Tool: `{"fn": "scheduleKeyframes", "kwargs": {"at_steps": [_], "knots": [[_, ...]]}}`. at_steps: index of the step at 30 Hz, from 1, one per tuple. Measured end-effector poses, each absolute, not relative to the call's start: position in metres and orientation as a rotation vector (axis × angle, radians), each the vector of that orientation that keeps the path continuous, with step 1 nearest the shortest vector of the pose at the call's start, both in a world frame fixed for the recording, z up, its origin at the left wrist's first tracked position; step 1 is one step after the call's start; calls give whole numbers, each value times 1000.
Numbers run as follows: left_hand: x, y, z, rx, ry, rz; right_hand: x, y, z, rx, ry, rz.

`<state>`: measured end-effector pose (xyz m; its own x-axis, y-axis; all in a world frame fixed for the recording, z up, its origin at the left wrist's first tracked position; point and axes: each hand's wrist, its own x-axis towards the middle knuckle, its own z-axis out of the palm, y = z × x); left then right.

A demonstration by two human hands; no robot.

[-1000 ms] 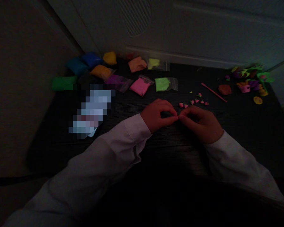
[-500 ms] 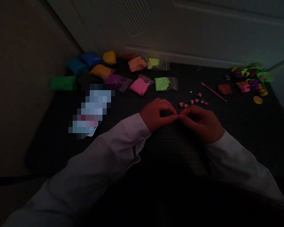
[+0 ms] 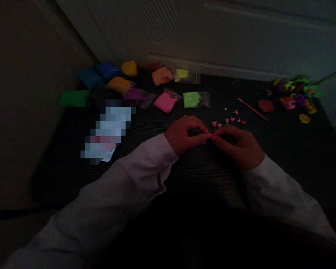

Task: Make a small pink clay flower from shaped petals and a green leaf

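Note:
My left hand (image 3: 187, 135) and my right hand (image 3: 238, 145) meet fingertip to fingertip over the dark table. Each is closed in a pinch of thumb and forefinger. Between the tips shows a tiny bit of pink clay (image 3: 210, 135), mostly hidden by the fingers. Just beyond my right fingers lie several small pink clay pieces with green tops (image 3: 226, 121). A tiny yellow-green crumb (image 3: 225, 109) lies behind them. Farther right a thin pink modelling tool (image 3: 252, 109) rests slantwise beside a flattened reddish-brown lump of clay (image 3: 266, 105).
Bags of coloured clay line the back left, among them a pink bag (image 3: 166, 101) and a light green bag (image 3: 192, 99). A bright, pixelated phone-like object (image 3: 108, 156) lies at left. Shaped clay figures (image 3: 298, 97) crowd the right rear. A pale panel (image 3: 240, 41) rises behind the table (image 3: 201, 175).
My fingertips have shifted slightly against each other, and a little more of the pink bit shows between them. The things on the table stay where they were.

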<state>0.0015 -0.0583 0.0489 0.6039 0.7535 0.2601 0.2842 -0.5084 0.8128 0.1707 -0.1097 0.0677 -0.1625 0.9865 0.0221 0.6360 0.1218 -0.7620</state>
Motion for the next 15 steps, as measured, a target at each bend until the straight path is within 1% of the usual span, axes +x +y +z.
{"fn": "scheduleKeyframes", "kwargs": {"at_steps": [10, 15], "knots": [[2, -59, 49, 2045, 812, 817, 172, -111, 67, -1573, -1832, 843], [2, -59, 49, 2080, 813, 799, 172, -110, 67, -1546, -1821, 763]]}}
